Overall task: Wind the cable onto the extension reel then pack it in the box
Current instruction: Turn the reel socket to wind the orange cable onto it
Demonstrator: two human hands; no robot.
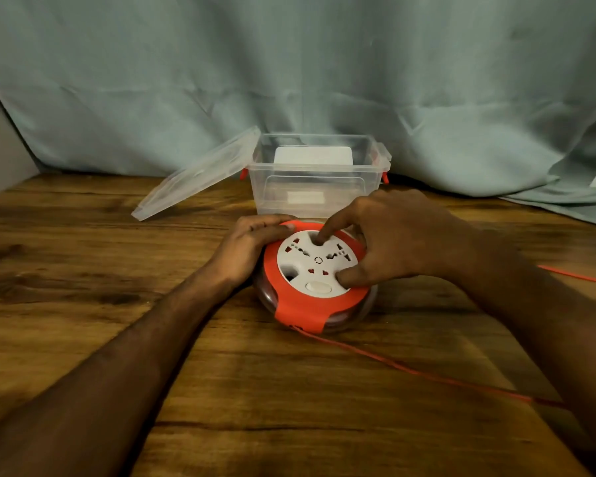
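A round extension reel (303, 304), orange with a white socket face, lies flat on the wooden table (83, 270). My left hand (248, 246) grips its left rim. My right hand (389, 242) rests on the white face, its forefinger in a round recess near the top and its thumb on the lower right edge. An orange cable (410, 370) leaves the reel's front and runs right across the table, passing under my right forearm. Behind the reel stands a clear plastic box (315, 182), open.
The box's clear lid (193, 177) leans against its left side. A pale blue-green cloth (289, 70) hangs behind the table and spills onto it at the right. More orange cable (578, 275) shows at the right edge.
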